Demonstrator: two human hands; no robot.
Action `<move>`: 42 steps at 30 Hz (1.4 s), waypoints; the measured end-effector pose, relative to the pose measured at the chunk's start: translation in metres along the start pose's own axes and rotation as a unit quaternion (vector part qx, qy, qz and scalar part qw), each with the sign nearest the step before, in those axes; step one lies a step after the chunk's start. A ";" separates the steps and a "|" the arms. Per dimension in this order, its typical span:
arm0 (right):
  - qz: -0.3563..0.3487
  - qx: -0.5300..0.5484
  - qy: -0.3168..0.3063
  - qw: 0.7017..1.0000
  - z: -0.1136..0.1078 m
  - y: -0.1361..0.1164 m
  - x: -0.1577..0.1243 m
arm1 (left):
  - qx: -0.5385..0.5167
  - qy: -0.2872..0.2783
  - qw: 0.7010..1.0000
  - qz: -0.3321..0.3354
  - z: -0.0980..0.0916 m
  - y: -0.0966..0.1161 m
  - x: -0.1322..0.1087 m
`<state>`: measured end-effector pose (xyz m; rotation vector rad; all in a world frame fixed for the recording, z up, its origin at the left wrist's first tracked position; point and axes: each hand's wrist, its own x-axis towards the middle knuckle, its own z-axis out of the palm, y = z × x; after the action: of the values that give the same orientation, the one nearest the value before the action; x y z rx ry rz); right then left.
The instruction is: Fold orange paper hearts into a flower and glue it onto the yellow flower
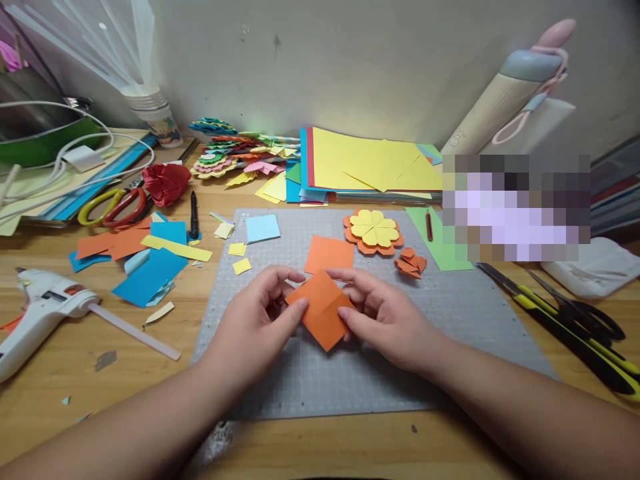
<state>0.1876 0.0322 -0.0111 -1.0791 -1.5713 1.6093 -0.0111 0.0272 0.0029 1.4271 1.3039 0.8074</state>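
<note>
Across the wooden counter, on the grey gridded cutting mat before me, the paper work looks partway along to my eye. Largest of the pieces in my view, the creased orange square that I am holding lies open, with a crease across it but no fold closed, so I take its shaping as barely begun. Next, the layered paper flower, yellow over orange, looks complete. Just beyond what I hold, the plain orange square rests on the mat and seems unworked. Smallest of these, a folded orange piece near the flower has plainly been shaped, though I can't tell whether it is finished.

As for the creased orange square, it sits cornerwise between my left hand and right hand, one corner pointing at me, its far corner overlapping the plain orange square in view. My left thumb presses its face by the left corner, my right thumb by the right one; the fingers of both hands pinch it from behind, partly hidden.
</note>
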 end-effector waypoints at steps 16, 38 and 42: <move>-0.370 -0.481 0.032 0.794 -0.002 -0.005 -0.008 | 0.108 0.000 0.994 0.023 -0.007 -0.002 0.007; -0.030 -0.413 0.013 0.910 0.003 -0.010 -0.002 | 0.443 -0.128 0.872 0.165 -0.007 0.011 -0.013; -0.027 -0.428 0.013 0.904 0.005 -0.009 0.000 | 0.478 -0.130 0.848 0.191 -0.003 0.015 -0.022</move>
<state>0.1821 0.0301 -0.0021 -1.4430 -2.3397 0.8209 -0.0140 0.0077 0.0216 2.5464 1.2614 0.1283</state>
